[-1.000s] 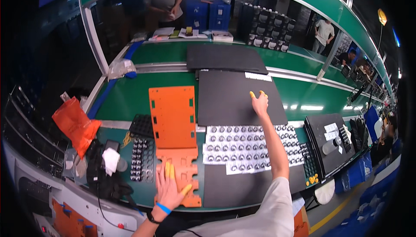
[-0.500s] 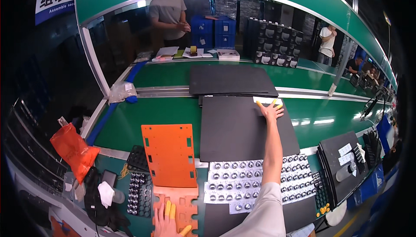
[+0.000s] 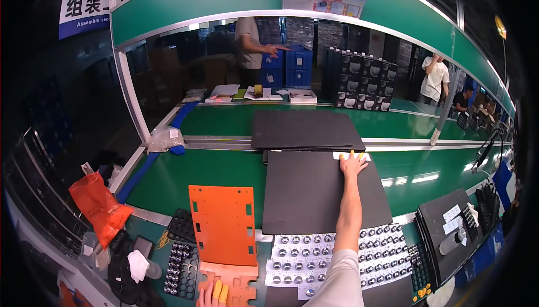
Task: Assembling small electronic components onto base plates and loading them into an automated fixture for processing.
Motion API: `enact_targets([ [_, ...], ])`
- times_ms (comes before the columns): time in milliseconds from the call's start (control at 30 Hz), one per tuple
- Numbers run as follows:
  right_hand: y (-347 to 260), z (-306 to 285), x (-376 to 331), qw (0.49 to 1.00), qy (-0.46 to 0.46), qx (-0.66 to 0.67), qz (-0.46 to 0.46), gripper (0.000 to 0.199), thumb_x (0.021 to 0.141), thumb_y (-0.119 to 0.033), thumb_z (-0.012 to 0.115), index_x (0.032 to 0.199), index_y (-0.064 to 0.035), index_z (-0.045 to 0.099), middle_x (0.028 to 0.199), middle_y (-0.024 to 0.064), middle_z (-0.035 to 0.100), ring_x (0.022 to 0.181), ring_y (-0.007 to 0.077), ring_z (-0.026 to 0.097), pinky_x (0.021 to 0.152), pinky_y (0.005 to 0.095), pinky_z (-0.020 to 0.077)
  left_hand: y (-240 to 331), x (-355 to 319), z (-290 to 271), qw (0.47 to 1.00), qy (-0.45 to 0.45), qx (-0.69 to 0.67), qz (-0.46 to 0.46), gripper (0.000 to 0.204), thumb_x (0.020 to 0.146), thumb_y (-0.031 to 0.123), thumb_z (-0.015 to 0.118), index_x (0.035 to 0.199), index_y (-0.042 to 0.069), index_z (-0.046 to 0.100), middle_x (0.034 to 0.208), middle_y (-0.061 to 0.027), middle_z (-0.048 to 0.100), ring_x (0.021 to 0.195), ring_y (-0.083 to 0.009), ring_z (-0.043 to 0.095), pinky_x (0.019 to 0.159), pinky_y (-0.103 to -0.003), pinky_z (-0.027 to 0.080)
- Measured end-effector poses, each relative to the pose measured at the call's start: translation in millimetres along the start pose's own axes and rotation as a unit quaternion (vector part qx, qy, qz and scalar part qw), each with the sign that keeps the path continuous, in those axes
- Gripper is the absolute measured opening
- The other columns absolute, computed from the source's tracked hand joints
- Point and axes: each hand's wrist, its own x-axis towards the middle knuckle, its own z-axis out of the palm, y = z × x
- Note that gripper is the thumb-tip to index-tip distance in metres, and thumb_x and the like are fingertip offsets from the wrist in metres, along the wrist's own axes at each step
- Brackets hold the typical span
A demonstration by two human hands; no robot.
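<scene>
My right hand [image 3: 353,164] is stretched far forward, its fingers spread and resting on the far right corner of a large black foam sheet [image 3: 314,195], next to a small white label [image 3: 343,155]. My left hand [image 3: 212,294] shows only at the bottom edge, with yellow finger cots, lying flat on a lower orange plate [image 3: 236,280]. A bigger orange plate with slots [image 3: 223,223] lies just beyond it. A white tray of several round metal parts [image 3: 306,251] sits under my right forearm.
A second black sheet [image 3: 303,130] lies on the far green conveyor. A black tray of small parts [image 3: 182,262], an orange bag [image 3: 95,206] and a dark tray with tools [image 3: 452,231] flank the work area. Other people stand behind the line.
My view has tilted up and forward. My right hand has slid to the far right corner of the black sheet. My left hand has sunk to the bottom edge.
</scene>
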Motion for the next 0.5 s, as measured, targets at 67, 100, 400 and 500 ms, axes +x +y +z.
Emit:
enact_targets([
  [67,3,3,-2,1.0,0.01,-0.013,-0.009,0.076,0.093,-0.064,0.052,0.156,-0.0228,0.041,0.164,0.0239,0.026,0.153,0.0443,0.016,0.122,0.0636,0.0075,9,-4,-15,1.0,-0.002,-0.025,0.004,0.096,0.081,0.046,0.071,0.151,-0.007,0.033,0.157,-0.0288,0.03,0.147,-0.0464,0.025,0.122,-0.058,0.017],
  [100,5,4,-1,1.0,0.008,-0.014,-0.016,0.076,0.093,-0.063,0.053,0.156,-0.0228,0.041,0.164,0.0231,0.027,0.153,0.0429,0.017,0.121,0.0641,0.0084,13,-7,-21,0.999,-0.005,-0.038,0.005,0.098,0.08,0.044,0.073,0.151,-0.008,0.032,0.158,-0.0297,0.029,0.148,-0.0465,0.024,0.123,-0.058,0.015],
  [400,15,1,-35,0.996,-0.04,-0.044,-0.062,0.075,0.097,-0.06,0.047,0.157,-0.0157,0.037,0.163,0.0206,0.03,0.154,0.0389,0.015,0.123,0.0613,0.0083,16,-17,-16,0.999,-0.006,-0.043,-0.001,0.098,0.077,0.04,0.077,0.152,-0.006,0.033,0.158,-0.0285,0.03,0.15,-0.0435,0.022,0.123,-0.055,0.016],
  [500,11,-3,-56,0.994,-0.038,-0.037,-0.095,0.075,0.098,-0.062,0.045,0.155,-0.0144,0.04,0.162,0.0235,0.03,0.153,0.0403,0.018,0.122,0.0623,0.009,12,-20,-8,0.999,0.008,-0.04,-0.004,0.096,0.08,0.043,0.074,0.153,-0.004,0.033,0.16,-0.0272,0.029,0.151,-0.0416,0.022,0.123,-0.055,0.016],
])
